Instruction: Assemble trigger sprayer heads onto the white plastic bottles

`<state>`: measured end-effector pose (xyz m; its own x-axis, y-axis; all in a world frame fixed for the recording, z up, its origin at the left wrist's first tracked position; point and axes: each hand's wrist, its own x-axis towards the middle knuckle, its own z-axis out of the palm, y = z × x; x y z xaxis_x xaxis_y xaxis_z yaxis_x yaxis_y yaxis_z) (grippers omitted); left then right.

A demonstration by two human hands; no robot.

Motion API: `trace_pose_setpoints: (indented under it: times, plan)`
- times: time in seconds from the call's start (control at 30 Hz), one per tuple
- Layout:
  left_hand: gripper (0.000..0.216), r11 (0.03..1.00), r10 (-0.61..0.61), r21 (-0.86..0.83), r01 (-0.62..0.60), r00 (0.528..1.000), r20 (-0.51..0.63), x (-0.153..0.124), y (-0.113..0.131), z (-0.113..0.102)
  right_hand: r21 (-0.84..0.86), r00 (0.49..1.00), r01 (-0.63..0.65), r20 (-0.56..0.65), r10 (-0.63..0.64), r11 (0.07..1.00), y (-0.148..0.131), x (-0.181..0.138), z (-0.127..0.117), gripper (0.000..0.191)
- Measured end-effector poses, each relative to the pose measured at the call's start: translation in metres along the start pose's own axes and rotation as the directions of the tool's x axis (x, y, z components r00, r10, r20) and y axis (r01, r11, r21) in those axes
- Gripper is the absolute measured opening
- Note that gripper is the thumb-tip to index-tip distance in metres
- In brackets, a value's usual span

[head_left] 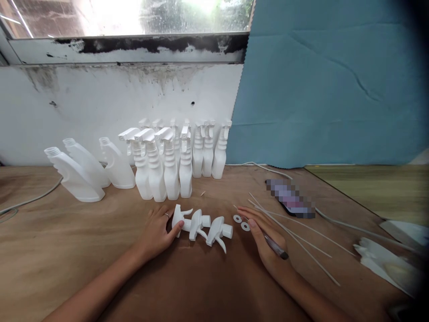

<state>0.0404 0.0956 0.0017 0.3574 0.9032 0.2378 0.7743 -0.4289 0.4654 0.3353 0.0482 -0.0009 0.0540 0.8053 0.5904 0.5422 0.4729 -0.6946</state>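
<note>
My left hand (157, 230), with a ring on one finger, is closed on the leftmost white trigger spray head (177, 220), its thumb across the side. Two more spray heads, a middle one (197, 223) and a right one (217, 230), lie in a row beside it on the table. Between the thumb and fingers of my right hand (268, 237) is a slim pen-like tool (275, 247) with a dark end; its thin tip points forward left. Two flat white washers (241, 222) lie next to those fingertips. Thin white tubes (295, 235) lie crossed just right of the hand.
Several white spray bottles (169, 174) with heads stand at the back. Three bottles without heads (75, 176) stand further left. A phone (291, 201) and a cable (338, 221) lie on the right, with a crumpled clear bag (389, 264) nearer. Blue cloth (321, 89) hangs behind.
</note>
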Motion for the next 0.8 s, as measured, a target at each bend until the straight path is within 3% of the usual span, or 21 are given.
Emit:
trace_pose_setpoints:
  times: [0.13, 0.27, 0.4, 0.53, 0.73, 0.8]
  plan:
    - [0.056, 1.0, -0.001, 0.004, 0.001, 1.0, -0.01, -0.002, -0.003, 0.003, -0.051, 1.0, -0.01, -0.01, 0.01, 0.999, 0.005, 0.004, 0.001, 0.033]
    - [0.051, 0.997, 0.044, -0.057, -0.043, 0.999, 0.023, -0.003, -0.001, 0.001, -0.081, 0.996, -0.085, -0.047, 0.081, 0.993, 0.015, 0.012, 0.008, 0.035]
    - [0.05, 0.993, 0.079, -0.091, -0.072, 0.994, 0.08, -0.004, 0.004, -0.002, -0.094, 0.998, 0.015, -0.065, -0.021, 0.995, 0.017, 0.022, 0.015, 0.021]
    - [0.05, 0.993, 0.083, -0.098, -0.073, 0.991, 0.101, -0.004, 0.007, -0.004, -0.023, 0.99, 0.117, 0.078, -0.115, 0.993, 0.013, 0.03, 0.021, 0.012]
    - [0.047, 0.988, 0.069, -0.145, -0.056, 0.994, 0.087, -0.004, 0.007, -0.005, 0.05, 0.927, 0.167, 0.333, -0.174, 0.985, 0.015, 0.035, 0.029, 0.026]
    - [0.046, 0.987, 0.068, -0.152, -0.055, 0.995, 0.079, -0.004, 0.008, -0.006, 0.049, 0.915, 0.195, 0.351, -0.199, 0.98, 0.016, 0.034, 0.03, 0.025]
